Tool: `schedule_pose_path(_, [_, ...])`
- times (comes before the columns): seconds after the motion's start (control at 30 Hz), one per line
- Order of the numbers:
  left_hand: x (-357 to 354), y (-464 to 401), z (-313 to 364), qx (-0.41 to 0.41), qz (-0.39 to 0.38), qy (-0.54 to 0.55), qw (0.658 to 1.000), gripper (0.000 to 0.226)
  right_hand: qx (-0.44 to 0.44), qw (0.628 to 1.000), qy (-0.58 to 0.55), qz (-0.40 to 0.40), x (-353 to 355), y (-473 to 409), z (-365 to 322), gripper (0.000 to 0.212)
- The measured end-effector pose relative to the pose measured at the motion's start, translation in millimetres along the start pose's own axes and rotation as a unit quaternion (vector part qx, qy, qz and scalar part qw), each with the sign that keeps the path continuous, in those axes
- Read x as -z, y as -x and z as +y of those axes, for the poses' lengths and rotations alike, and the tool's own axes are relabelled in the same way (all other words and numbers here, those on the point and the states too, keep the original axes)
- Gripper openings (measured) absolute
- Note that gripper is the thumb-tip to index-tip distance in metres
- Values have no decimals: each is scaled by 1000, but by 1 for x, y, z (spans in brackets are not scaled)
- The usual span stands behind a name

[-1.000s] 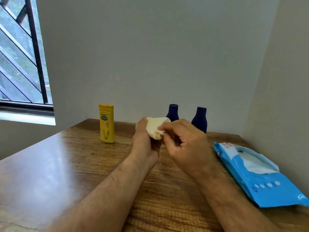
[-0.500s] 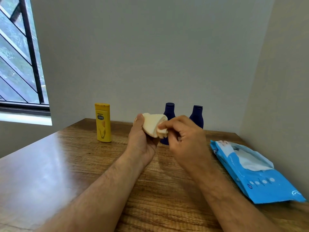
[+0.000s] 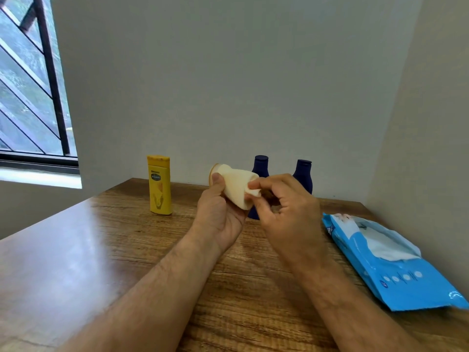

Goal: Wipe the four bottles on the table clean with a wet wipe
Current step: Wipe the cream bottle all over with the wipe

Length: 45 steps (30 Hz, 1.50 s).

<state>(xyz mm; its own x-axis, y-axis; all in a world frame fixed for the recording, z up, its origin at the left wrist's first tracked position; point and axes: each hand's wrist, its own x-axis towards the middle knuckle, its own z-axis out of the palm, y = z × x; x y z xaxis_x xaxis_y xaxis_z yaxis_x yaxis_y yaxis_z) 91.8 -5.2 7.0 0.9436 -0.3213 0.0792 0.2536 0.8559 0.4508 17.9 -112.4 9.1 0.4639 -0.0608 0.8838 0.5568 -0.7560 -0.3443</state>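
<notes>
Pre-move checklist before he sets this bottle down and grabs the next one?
1. Left hand grips the wipe-wrapped bottle: ok.
2. Right hand pinches the wet wipe: ok.
3. Held bottle fully wiped: cannot tell, the wipe covers it.
4. Yellow bottle upright on the table, apart from the hands: ok.
5. Two dark blue bottles upright by the wall: ok, the nearer one partly hidden.
6. Wet wipe pack open, a fresh wipe showing: ok.

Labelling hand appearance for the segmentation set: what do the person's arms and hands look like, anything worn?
Both forearms are bare up to the frame edge, with no sleeves in view. The left hand and right hand are bare: no gloves, rings, watch or wristband visible. The forearms show hair.
</notes>
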Motion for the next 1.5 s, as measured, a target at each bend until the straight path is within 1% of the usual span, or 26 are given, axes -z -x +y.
schedule_pose_path(0.07, [-2,4,-1,13,-22,0,1000,45,-6,1000,7,28,2,-1,3,21])
schedule_pose_path(0.13, [-4,9,2,22,-49,-11,998,36,-10,999,4,35,4,-2,5,21])
schedule_pose_path(0.17, [-4,11,4,20,-63,-14,998,33,-5,1000,4,19,4,-2,6,22])
schedule_pose_path(0.23, [-6,15,10,0,-75,-12,997,35,6,999,7,-53,3,0,7,23])
schedule_pose_path(0.3, [-7,18,13,-19,-68,-8,997,34,15,994,16,-111,1,2,6,24])
schedule_pose_path(0.33, [-7,19,13,-22,-62,-9,998,32,19,992,18,-121,0,3,5,24])
schedule_pose_path(0.43, [-9,21,11,-32,-33,-16,999,32,11,995,-6,-95,1,1,3,25])
schedule_pose_path(0.57, [-9,22,5,-29,-17,-25,999,47,5,1000,-22,-4,4,-2,2,21])
schedule_pose_path(0.63, [-10,23,3,-30,-12,-29,999,48,2,1000,-15,-17,3,-1,2,19])
schedule_pose_path(0.7, [-11,23,3,-41,-5,-20,999,51,-21,997,-15,-78,0,1,3,17])
schedule_pose_path(0.77, [-10,22,4,-48,-5,-8,999,46,-33,992,-9,-125,-2,2,3,17])
schedule_pose_path(0.83, [-11,22,5,-43,-12,-11,999,39,-19,994,-12,-109,-2,1,1,17])
schedule_pose_path(0.93, [-12,25,2,-23,-18,-17,999,33,12,999,-32,-28,3,-1,-3,17])
schedule_pose_path(0.97, [-12,25,2,-22,-14,-14,1000,34,10,999,-38,-24,3,-1,-4,17])
schedule_pose_path(1.0, [-11,24,2,-26,-4,-11,1000,34,-2,998,-42,-45,4,-1,-5,17])
schedule_pose_path(1.07, [-8,21,4,-44,34,-2,998,30,-24,989,-25,-144,2,0,-5,17])
schedule_pose_path(1.1, [-6,18,5,-56,58,-2,997,26,-20,982,-4,-188,0,1,-6,17])
schedule_pose_path(1.13, [-4,15,6,-68,80,-5,994,28,-11,979,6,-206,-2,2,-6,17])
schedule_pose_path(1.17, [-3,12,8,-78,94,-8,992,37,-7,981,-3,-195,-3,2,-7,17])
schedule_pose_path(1.2, [-2,9,9,-81,97,-12,992,47,-13,986,-27,-164,-2,1,-8,16])
schedule_pose_path(1.27, [0,6,11,-72,74,-21,994,58,-33,992,-85,-90,2,-1,-9,17])
schedule_pose_path(1.3, [0,7,10,-63,59,-31,996,57,-39,992,-99,-66,4,-2,-9,17])
schedule_pose_path(1.37, [-3,13,9,-42,24,-56,997,52,-44,992,-91,-69,5,-3,-7,17])
schedule_pose_path(1.43, [-6,18,6,-20,-26,-95,995,52,-48,992,-57,-105,3,-1,-5,16])
schedule_pose_path(1.47, [-7,19,4,-12,-46,-123,991,55,-56,992,-50,-105,1,-1,-3,15])
schedule_pose_path(1.5, [-8,21,3,-9,-58,-153,986,56,-69,992,-52,-87,1,-2,-1,14])
